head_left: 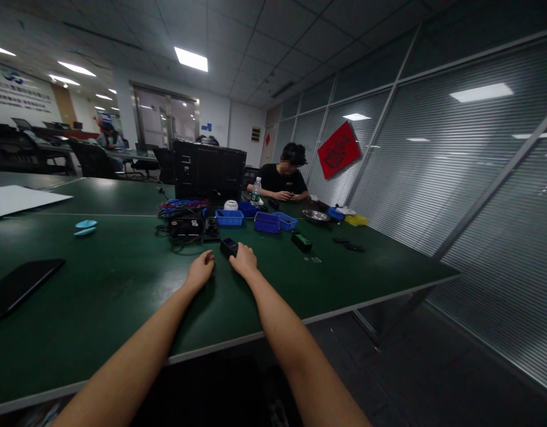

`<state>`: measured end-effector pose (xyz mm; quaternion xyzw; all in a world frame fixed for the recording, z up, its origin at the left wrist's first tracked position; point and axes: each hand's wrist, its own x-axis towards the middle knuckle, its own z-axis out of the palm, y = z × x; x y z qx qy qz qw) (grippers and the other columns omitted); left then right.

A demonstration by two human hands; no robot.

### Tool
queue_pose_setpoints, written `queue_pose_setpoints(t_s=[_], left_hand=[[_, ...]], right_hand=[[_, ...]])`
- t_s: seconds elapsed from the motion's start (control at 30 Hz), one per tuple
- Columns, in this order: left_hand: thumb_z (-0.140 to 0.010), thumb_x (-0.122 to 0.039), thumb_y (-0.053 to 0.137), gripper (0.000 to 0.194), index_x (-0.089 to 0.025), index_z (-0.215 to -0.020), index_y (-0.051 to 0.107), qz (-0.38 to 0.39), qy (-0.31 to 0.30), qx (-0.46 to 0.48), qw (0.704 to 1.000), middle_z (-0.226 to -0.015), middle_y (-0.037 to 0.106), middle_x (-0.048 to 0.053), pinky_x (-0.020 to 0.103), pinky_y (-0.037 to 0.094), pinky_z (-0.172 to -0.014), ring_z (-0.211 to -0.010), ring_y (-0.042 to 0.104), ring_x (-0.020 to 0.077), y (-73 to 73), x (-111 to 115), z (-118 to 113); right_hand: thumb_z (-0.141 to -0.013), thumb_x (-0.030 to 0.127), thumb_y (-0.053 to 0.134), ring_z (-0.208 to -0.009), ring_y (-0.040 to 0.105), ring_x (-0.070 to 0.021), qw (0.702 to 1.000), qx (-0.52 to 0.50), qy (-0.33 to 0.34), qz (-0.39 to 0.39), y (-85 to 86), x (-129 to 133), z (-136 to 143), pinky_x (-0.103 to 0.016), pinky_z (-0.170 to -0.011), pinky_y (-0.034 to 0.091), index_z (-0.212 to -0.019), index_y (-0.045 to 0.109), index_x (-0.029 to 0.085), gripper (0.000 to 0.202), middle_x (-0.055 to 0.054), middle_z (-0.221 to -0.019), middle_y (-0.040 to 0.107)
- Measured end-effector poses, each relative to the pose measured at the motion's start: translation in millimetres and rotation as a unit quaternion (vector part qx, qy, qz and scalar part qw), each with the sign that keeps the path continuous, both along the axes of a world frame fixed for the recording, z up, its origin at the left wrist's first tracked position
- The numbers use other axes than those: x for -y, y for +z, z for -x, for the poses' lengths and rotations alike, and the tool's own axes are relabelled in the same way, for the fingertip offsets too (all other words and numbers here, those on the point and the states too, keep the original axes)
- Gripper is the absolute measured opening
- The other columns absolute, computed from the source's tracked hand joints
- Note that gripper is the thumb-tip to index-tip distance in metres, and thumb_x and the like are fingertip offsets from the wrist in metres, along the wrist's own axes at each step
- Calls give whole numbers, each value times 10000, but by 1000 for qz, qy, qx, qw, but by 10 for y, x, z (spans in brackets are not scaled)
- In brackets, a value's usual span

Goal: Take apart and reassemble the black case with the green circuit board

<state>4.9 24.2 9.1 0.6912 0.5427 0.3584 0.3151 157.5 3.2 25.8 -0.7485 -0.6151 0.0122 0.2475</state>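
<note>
My right hand [244, 260] is closed on the near right end of a black box-shaped device [229, 247] that rests on the green table. My left hand [201, 271] lies on the tabletop just left of the device, fingers loosely curled and apart, holding nothing. Right of my right hand stands a black case with a green circuit board [302, 241]. Beyond my left hand are a black power unit [185, 228] with cables and a small black part [212, 229] beside it.
Blue bins [229, 217], a white ball [231, 205], a monitor [210, 172] and a bottle [256, 191] stand farther back. A metal dish [316, 216] is at the right. Across the table sits a person [285, 178]. A black tablet-like slab [22, 286] lies far left.
</note>
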Motion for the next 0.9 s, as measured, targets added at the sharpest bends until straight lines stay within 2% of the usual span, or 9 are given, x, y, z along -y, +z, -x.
queue_pose_setpoints(t_s=[0.1,0.2,0.4,0.47,0.6,0.67,0.8,0.9], left_hand=[[-724,-148,485,461,-123,-1184,489,-1,-12,-4,1000,-1071,625,87,229,419,-867,-979,579,147,24,32,9],[-718,-150,485,441,-129,-1158,509,-5,-23,-9,1000,-1060,629,84,233,425,-861,-969,584,148,24,41,12],[-709,-147,480,403,-141,-1107,546,-9,-42,-14,999,-1054,631,80,240,424,-868,-974,582,154,1,32,13],[-711,-152,477,397,-144,-1102,548,-10,-46,-13,999,-1058,630,79,239,420,-873,-982,578,155,-6,30,15],[-712,-157,469,403,-133,-1108,539,-9,-53,-12,999,-1066,625,85,240,413,-880,-990,575,154,-16,26,13],[-710,-156,473,399,-140,-1103,541,-10,-54,-12,998,-1067,625,80,239,409,-885,-992,573,151,-17,27,10],[-711,-154,475,391,-153,-1096,547,-12,-50,-16,999,-1062,628,75,247,411,-882,-991,573,153,-15,32,8],[-714,-155,471,390,-146,-1097,548,-12,-51,-18,998,-1062,627,79,247,415,-876,-987,575,153,-16,33,9]], right_hand=[[-725,278,527,-1003,484,-265,994,-14,-108,16,50,3,-331,-349,-779,414,-1086,495,129,392,-144,-1071,549],[-733,270,533,-1026,469,-275,982,-28,-185,19,66,16,-616,-362,-782,410,-1104,483,124,402,-162,-1100,530],[-728,265,547,-1034,458,-281,975,-57,-215,13,41,10,-780,-368,-768,410,-1129,484,138,425,-159,-1112,526],[-732,267,536,-1031,454,-283,974,-59,-216,-24,61,20,-770,-365,-774,405,-1162,469,143,453,-150,-1117,526],[-784,313,458,-1063,425,-257,967,-39,-181,-176,130,42,-692,-342,-850,364,-1270,361,135,527,-131,-1158,501],[-798,349,432,-1071,418,-236,970,-38,-131,-204,149,40,-620,-324,-871,351,-1280,344,131,536,-120,-1167,496],[-786,387,453,-1078,418,-217,986,-29,-41,-160,120,17,-469,-307,-903,327,-1260,380,144,538,-101,-1170,501],[-775,379,480,-1094,408,-217,994,-20,-8,-104,78,8,-403,-314,-906,322,-1254,389,152,538,-101,-1172,501]])
